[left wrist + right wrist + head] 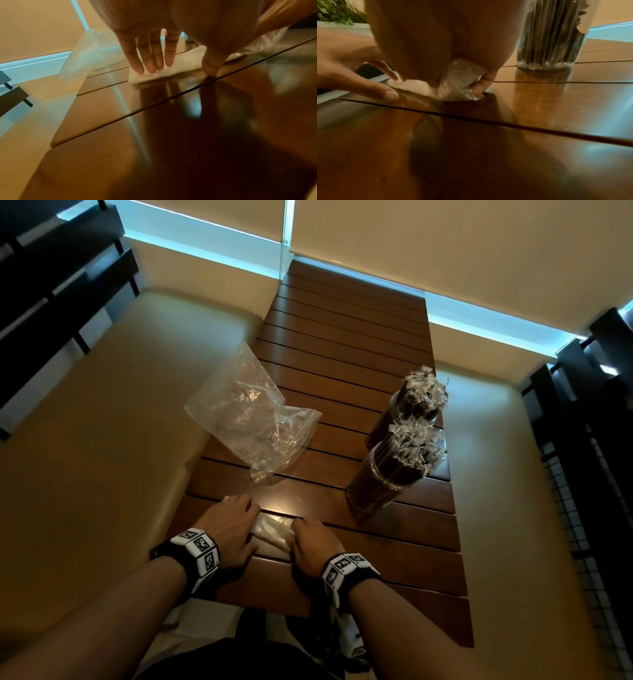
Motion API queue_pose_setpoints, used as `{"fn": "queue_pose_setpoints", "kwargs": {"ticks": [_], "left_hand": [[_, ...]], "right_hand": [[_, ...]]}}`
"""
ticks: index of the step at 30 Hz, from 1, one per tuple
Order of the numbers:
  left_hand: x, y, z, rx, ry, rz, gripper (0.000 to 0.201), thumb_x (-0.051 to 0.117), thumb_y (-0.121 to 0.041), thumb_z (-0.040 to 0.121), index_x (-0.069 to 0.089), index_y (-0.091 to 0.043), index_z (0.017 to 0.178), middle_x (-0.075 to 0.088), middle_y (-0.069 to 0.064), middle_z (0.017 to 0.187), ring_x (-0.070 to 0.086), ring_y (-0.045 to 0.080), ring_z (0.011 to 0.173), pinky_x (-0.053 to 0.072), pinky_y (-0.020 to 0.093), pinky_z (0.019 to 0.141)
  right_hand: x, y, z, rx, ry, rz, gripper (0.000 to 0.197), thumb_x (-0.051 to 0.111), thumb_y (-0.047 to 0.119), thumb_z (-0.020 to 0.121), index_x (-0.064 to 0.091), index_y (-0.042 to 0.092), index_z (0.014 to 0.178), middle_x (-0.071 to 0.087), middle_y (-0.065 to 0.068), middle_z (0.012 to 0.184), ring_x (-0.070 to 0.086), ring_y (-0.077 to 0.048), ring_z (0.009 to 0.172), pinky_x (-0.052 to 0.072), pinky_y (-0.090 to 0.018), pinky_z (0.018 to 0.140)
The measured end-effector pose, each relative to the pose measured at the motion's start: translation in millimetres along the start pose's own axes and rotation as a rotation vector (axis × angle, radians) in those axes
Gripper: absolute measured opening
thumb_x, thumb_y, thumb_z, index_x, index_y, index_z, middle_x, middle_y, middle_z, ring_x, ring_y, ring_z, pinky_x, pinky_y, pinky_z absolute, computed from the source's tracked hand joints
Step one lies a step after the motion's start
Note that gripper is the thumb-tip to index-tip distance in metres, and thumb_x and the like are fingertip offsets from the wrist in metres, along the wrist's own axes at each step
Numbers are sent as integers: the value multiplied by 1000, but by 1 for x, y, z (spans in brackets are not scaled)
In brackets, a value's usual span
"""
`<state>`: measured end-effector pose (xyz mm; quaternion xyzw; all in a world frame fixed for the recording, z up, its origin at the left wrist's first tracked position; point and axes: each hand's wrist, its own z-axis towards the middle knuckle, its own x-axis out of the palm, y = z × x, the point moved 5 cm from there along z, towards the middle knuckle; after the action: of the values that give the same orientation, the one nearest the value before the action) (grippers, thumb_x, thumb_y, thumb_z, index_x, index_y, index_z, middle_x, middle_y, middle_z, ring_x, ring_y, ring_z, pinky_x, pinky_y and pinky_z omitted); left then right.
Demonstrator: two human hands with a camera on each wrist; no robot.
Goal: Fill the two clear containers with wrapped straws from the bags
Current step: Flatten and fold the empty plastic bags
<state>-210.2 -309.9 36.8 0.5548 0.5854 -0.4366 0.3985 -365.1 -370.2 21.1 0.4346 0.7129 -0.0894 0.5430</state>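
Two clear containers stand at the table's right side, the far one [411, 409] and the near one [387, 474] [551, 40], both packed with dark wrapped straws. A folded clear plastic bag [274, 531] [154, 77] [457, 83] lies flat near the front edge between my hands. My left hand [236, 515] [154, 67] presses its left end with straight fingers [150, 58], thumb on the wood. My right hand [306, 534] [471, 89] grips the bag's right end, a curled finger [483, 83] wrapped round the plastic.
A second, crumpled empty clear bag [253, 419] [92, 54] lies at the left edge of the slatted wooden table [359, 337]. Beige cushioned benches [102, 422] flank the table on both sides. A roller blind and its cord [284, 241] hang beyond the far end.
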Motion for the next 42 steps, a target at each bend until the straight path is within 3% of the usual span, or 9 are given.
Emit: {"fn": "queue_pose_setpoints", "kwargs": {"ticks": [3,6,13,19,22,27,32,39,42], "left_hand": [[0,-1,2,-73,-3,5,49,54,-53,85,45,-20,119,47,2,117,49,22,108,45,30,86],[1,0,6,-192,-6,-134,35,59,-25,86,48,-18,118,49,4,120,50,23,112,47,31,84],[-34,4,17,-346,-188,-928,31,55,-7,86,73,-22,107,73,3,99,66,23,95,49,29,83],[-55,-11,19,-373,-23,-1666,19,48,0,93,66,-8,96,68,8,84,64,19,78,52,28,66],[-60,-9,20,-299,-42,-1543,17,59,0,90,67,-13,99,71,7,90,68,20,85,56,30,71],[-74,5,31,-327,-212,-1451,19,57,-2,93,69,-17,97,71,17,99,70,28,90,59,44,80],[-87,14,33,-339,-355,-1325,29,64,-7,89,72,-34,83,73,0,90,70,21,88,58,46,83],[-112,-5,24,-34,-584,-855,33,70,-1,81,74,-21,107,69,-12,94,62,3,84,42,4,78],[-103,-8,30,69,-511,-611,50,82,-12,74,67,-14,122,66,3,122,62,17,109,41,18,98]], "right_hand": [[-8,8,-2,-16,-12,85,24,37,30,103,49,10,108,57,-13,109,55,-31,92,39,-36,72],[-16,19,-6,-57,-66,177,22,35,29,104,46,11,102,55,-9,100,48,-22,77,39,-36,68],[-45,22,16,-68,-289,334,34,36,37,101,57,14,114,61,-5,106,55,-20,95,44,-35,83],[-73,13,20,1,-348,532,20,66,27,91,64,19,73,63,2,72,50,-5,64,39,-23,61],[-79,12,22,16,-404,592,17,73,29,85,67,14,81,65,2,75,52,-3,63,40,-15,58],[-77,10,26,112,-370,639,41,56,48,94,58,18,122,63,0,115,60,-13,100,51,-26,83],[-87,15,28,84,-265,628,34,42,36,103,68,15,100,66,0,91,59,-14,80,38,-18,59],[-91,5,44,278,-350,819,29,54,26,94,66,17,68,62,1,59,59,-14,53,46,-26,54],[-88,12,47,319,-310,1065,19,50,11,87,67,7,81,65,-11,71,62,-24,60,51,-36,56]]}}
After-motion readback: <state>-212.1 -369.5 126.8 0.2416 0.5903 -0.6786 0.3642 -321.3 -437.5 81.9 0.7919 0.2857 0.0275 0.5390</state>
